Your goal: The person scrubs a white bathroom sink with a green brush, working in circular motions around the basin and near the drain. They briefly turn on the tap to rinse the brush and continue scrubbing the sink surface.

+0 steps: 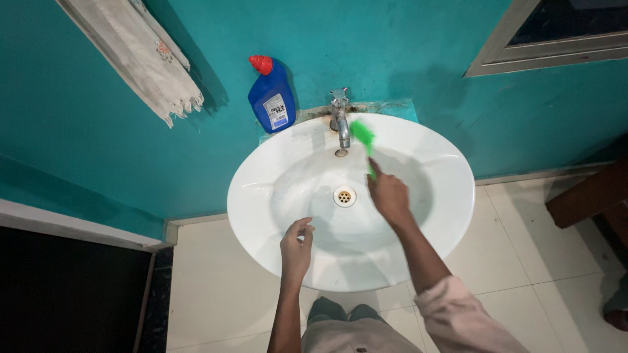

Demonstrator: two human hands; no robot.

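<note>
My right hand point(388, 195) grips the handle of a green brush point(362, 135) over a white oval wash basin point(261, 171). The brush head is up against the back rim, just right of the metal tap point(340, 119). My left hand point(296, 247) hovers over the basin's near side with its fingers loosely curled and nothing in it. The drain point(345, 195) lies between my two hands.
A blue bottle with a red cap point(271, 96) stands on the ledge left of the tap. A pale cloth point(145, 57) hangs on the teal wall at the upper left. A window frame point(549, 39) is at the upper right, a brown wooden piece point(589, 196) at the right.
</note>
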